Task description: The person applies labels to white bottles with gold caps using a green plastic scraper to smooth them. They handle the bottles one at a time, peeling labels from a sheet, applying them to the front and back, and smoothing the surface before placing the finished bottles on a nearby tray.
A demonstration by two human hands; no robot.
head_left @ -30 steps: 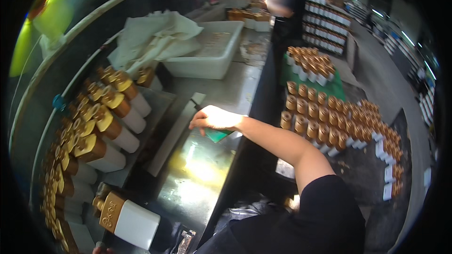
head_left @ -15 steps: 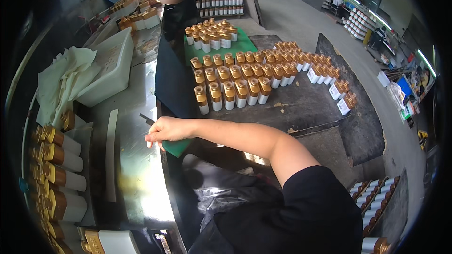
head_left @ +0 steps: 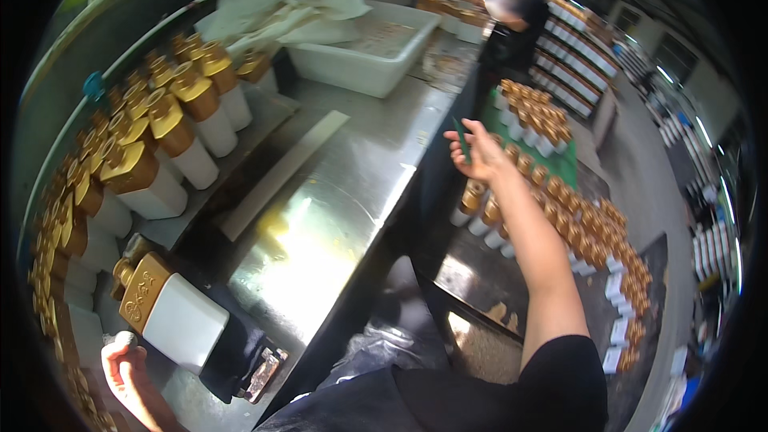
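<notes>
My right hand [head_left: 482,156] is raised over the rows of bottles on the right, its fingers closed around a thin dark green stick-like tool [head_left: 464,142]. At the lower left, my left hand [head_left: 128,376] has its fingers curled. A small rounded grey piece [head_left: 126,338] shows at its fingertips; whether it is held or worn I cannot tell. Just beside that hand, a white bottle with a gold top and raised pattern [head_left: 188,322] lies tilted on a dark cloth [head_left: 226,380]. Neither hand visibly touches the bottle.
Gold-and-white bottles [head_left: 172,128] crowd the left of the metal bench [head_left: 344,184]. A pale flat strip [head_left: 284,176] lies there, with a white tub [head_left: 360,72] and pale cloths [head_left: 280,8] behind. More bottles [head_left: 576,220] stand on dark boards; a person [head_left: 516,32] is at the far end.
The view has swung left, bringing my left hand and the patterned bottle into sight. My right hand has moved from the bench edge to over the bottle rows, still with the thin tool.
</notes>
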